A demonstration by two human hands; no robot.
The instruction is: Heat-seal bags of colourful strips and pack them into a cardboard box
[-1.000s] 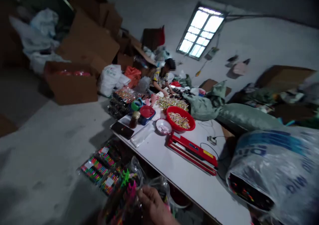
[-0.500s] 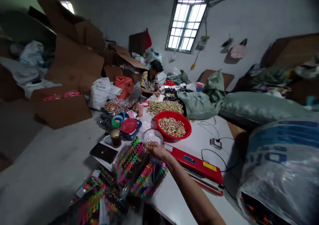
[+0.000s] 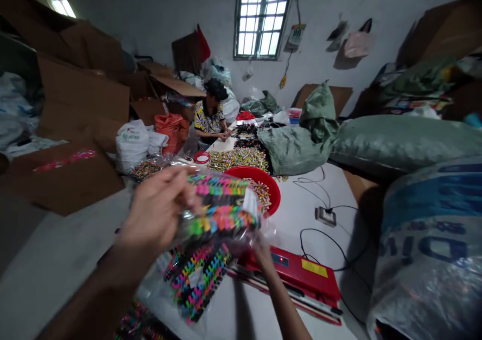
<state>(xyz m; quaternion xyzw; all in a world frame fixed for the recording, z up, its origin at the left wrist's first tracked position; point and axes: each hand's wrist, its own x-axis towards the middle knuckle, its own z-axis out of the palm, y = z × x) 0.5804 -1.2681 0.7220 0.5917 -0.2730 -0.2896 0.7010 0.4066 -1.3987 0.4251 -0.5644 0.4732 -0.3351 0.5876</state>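
My left hand [image 3: 158,212] grips the near end of a clear plastic packet of multicoloured clips [image 3: 222,207], raised in front of me. My right hand [image 3: 261,252] is under the packet's right side, fingers partly hidden by plastic. More clear packets of the same coloured clips [image 3: 198,282] hang or lie just below, above the white table [image 3: 297,209]. A red heat sealer [image 3: 301,274] lies on the table right by my right wrist.
A red basin of small coloured pieces [image 3: 271,192] stands behind the packet. A socket block with black cables [image 3: 326,217] lies to the right. Green sacks [image 3: 380,141] and a big clear bag [image 3: 429,249] crowd the right. Another person [image 3: 209,119] sits at the far end; cardboard boxes [image 3: 71,174] stand left.
The packets have come up from the table edge to in front of me. My left hand has come into view and taken hold of the top packet; my right hand dropped under it.
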